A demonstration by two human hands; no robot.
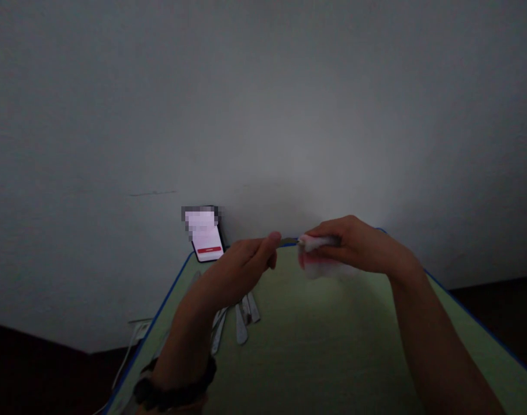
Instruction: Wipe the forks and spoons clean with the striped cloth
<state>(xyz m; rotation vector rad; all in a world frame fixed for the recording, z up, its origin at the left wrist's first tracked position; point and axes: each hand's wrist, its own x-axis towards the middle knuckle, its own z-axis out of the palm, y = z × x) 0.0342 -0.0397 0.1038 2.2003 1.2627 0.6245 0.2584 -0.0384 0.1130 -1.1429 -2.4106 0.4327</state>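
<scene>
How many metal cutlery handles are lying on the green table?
4 visible, grouped on the green table right of the left forearm: the leftmost handle, a wider handle, a narrow handle and the rightmost handle. More may be hidden under the forearm.

**Colours and patterns.** Desktop (pixel 315 340): plain pale green, bordered along its left and right edges by a blue edge strip (pixel 475 323). Wall (pixel 263 104): even grey-white, with one thin dark mark (pixel 153 193) left of centre. Cloth (pixel 319 253): white, shading to pink and red along its left and lower parts, near the far edge of the desk. Thin strip (pixel 288 242): dull olive-brown. Cutlery handles (pixel 241 323): silver-grey, near the left edge. Phone (pixel 207 245): black casing; pale pink-white screen crossed by a red bar, its upper part pixelated. Wristband (pixel 174 383): black. Wall socket (pixel 140 330): white.
</scene>
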